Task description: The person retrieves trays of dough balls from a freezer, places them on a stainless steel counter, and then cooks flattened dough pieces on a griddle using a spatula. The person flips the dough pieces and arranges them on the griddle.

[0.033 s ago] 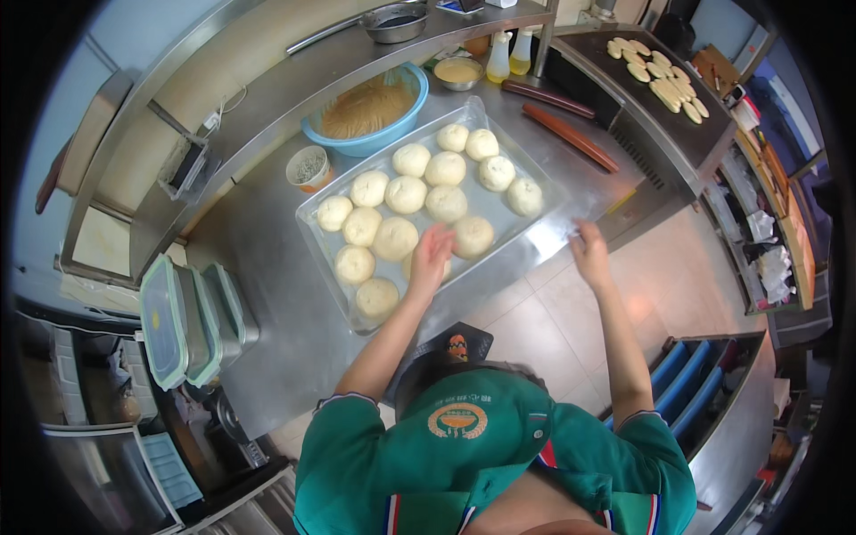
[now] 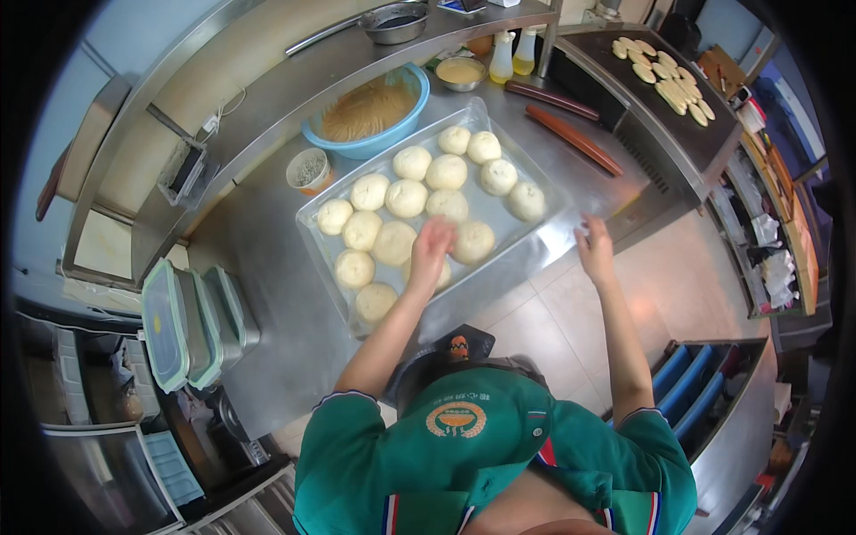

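Several round, pale dough balls (image 2: 407,198) lie in a rectangular metal tray (image 2: 545,151) on a steel table. My left hand (image 2: 433,248) is over the tray's near side, fingers extended and slightly blurred. It partly covers one dough ball (image 2: 440,275) and is beside another (image 2: 473,242); whether it touches either I cannot tell. To the right, past the tray's near right corner, my right hand (image 2: 596,250) hovers at the table edge. Its thumb and fingers are apart, and nothing shows between them.
Behind the tray stand a blue basin (image 2: 374,143) of brownish filling, a paper tub (image 2: 309,169) and a metal bowl (image 2: 461,73). Two rolling pins (image 2: 573,140) lie at the right. Flat dough pieces rest on a griddle (image 2: 615,53). Lidded containers (image 2: 169,321) stand left.
My right hand has shifted slightly to the right. My left hand has edged a little away from me over the tray. The dough balls stay in place.
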`<action>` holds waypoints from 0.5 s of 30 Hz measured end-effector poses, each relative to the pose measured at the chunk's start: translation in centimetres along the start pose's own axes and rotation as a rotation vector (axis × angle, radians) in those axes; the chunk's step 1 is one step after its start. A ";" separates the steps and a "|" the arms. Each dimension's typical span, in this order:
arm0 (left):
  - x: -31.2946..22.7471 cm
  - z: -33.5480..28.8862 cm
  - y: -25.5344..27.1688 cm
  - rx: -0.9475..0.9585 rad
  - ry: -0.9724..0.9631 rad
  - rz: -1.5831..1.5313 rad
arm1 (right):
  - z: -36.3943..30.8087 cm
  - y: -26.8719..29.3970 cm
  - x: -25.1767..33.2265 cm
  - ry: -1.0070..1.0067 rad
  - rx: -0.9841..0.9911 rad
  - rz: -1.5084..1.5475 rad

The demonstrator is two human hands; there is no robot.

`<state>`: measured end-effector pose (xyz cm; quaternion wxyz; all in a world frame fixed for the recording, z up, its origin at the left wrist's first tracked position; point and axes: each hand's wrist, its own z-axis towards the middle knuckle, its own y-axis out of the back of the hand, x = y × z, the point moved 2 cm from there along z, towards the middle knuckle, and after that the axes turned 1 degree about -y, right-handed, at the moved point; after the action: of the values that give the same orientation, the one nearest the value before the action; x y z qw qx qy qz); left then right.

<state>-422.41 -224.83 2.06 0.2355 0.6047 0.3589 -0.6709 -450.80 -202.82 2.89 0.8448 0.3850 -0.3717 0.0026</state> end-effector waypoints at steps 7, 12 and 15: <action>-0.9 18.5 1.5 -0.561 0.034 -0.250 | 9.6 -6.6 -14.5 -0.237 0.193 -0.115; -0.7 23.1 3.5 -0.777 0.013 -0.276 | 20.6 -9.5 -15.8 -0.088 0.281 0.261; 0.7 22.3 2.2 -0.854 0.074 -0.270 | 26.3 -13.4 -12.7 -0.057 0.463 0.569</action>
<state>-435.16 -243.25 1.19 0.3615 0.4245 0.6875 -0.4652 -472.52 -225.87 -2.56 0.6900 0.4471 -0.4769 0.3108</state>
